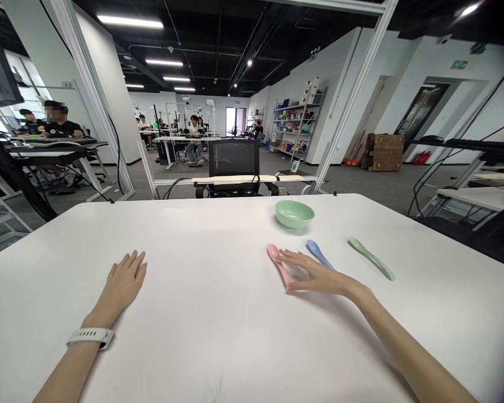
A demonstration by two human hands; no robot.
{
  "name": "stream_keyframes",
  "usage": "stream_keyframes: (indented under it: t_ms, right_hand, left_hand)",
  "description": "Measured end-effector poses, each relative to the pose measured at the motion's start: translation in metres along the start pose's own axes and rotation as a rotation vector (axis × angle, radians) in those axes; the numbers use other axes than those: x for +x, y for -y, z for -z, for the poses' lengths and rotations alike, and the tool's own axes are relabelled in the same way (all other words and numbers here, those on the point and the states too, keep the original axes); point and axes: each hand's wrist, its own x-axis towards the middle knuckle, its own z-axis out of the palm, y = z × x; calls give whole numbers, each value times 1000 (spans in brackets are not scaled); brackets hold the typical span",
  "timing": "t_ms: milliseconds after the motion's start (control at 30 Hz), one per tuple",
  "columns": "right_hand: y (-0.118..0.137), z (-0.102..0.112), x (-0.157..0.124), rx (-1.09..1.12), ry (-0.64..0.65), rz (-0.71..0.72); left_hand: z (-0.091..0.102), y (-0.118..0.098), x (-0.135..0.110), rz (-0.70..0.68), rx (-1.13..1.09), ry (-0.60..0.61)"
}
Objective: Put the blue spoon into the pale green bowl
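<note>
My right hand (313, 273) reaches over a pink spoon (278, 267), thumb near its handle end and fingers near its bowl. The fingers are spread; whether they touch the spoon I cannot tell. Just behind that hand lies a blue spoon (318, 253), its handle end partly hidden by the hand. A green spoon (372, 258) rests farther right on the table. Beyond the spoons stands a light green bowl (294, 214), upright. On the left, my left hand (126, 280) lies flat on the tabletop, fingers stretched out, holding nothing.
The white table (185, 313) spans the foreground. A black mesh chair (234, 158) stands past its far edge, behind a frame bar. Metal posts rise on both sides. Several people sit at desks in the background, and a shelf (298, 123) stands at the back right.
</note>
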Motion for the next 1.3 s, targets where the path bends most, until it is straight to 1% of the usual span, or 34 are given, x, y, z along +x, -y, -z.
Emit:
stream_keyframes:
  t_ms: [100, 233, 467, 633, 800, 900, 1067, 1300]
  right_hand:
    - [0, 0, 0, -2, -9, 8]
    - [3, 1, -1, 4, 13, -19]
    - [7, 3, -2, 12, 6, -11]
    - [12, 4, -5, 17, 2, 2]
    - [10, 3, -4, 10, 5, -21]
    - [10, 3, -4, 9, 6, -15]
    - [11, 3, -4, 14, -4, 2]
    - [-1, -1, 1, 11, -5, -17]
  left_hand:
    - [-2, 1, 0, -5, -1, -11]
    - [-4, 3, 1, -9, 5, -16]
    - [-3, 4, 3, 12, 44, 45]
    - [-5, 6, 4, -4, 50, 22]
    - [-8, 7, 4, 3, 45, 8]
    - [-8, 8, 5, 10, 48, 18]
    - [-9, 7, 5, 5, 35, 0]
    - [-5, 5, 4, 12, 28, 13]
